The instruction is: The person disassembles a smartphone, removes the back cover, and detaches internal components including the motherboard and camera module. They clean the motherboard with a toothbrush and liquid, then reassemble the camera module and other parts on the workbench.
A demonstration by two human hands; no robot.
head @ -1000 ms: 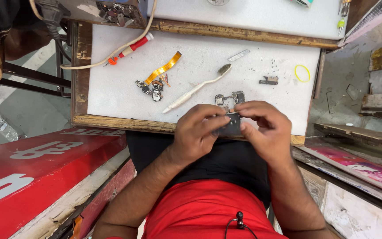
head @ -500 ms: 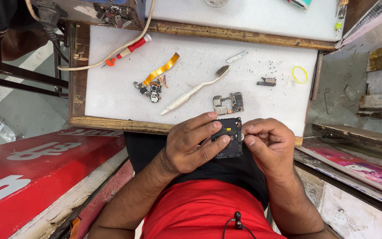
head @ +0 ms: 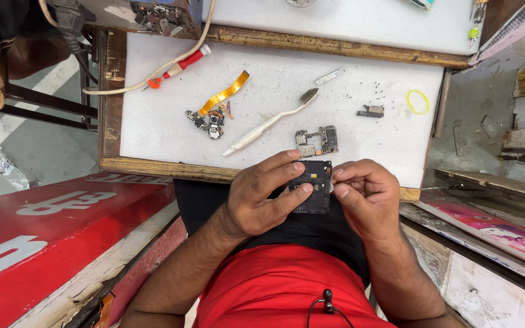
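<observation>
Since the earlier frames both hands have drawn back from the desk edge toward the lap, carrying the dark phone frame [head: 312,186] with them and leaving the small circuit board [head: 316,141] exposed on the white desk [head: 153,121]. The left hand [head: 261,197] cradles the phone frame, thumb and fingers closed across its face; the right hand [head: 364,194] pinches a tiny pale part, too small to identify, at the frame's right edge. The frame is held above the lap, just near of the desk edge.

Judged from the layout, the stripping down is well advanced: the circuit board, a camera cluster [head: 208,119] with an orange ribbon cable [head: 225,93], a smaller dark board piece [head: 370,112] and scattered tiny screws [head: 384,88] already lie apart on the desk. What remains appears to be work on the frame itself. A white brush [head: 268,123], a red-handled screwdriver [head: 177,65] and a yellow rubber band [head: 418,101] lie unused farther off.
</observation>
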